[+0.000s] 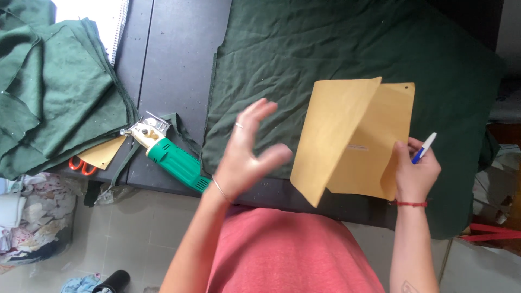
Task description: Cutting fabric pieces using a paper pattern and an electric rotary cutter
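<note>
My right hand (415,171) grips the lower right corner of some tan paper pattern pieces (347,138) and also holds a blue and white pen (424,147) between its fingers. The top sheet lifts away from the one beneath it, over dark green fabric (304,59) spread on a dark table (168,59). My left hand (247,149) hovers open, fingers spread, above the fabric just left of the paper, holding nothing. It wears a ring and a thin bracelet.
A green-handled electric fabric cutter (171,154) lies at the table's front edge, left of my left hand. A pile of folded green fabric (54,92) sits at the left, over orange-handled scissors (81,165) and another tan piece (103,153). Fabric scraps (30,217) lie below.
</note>
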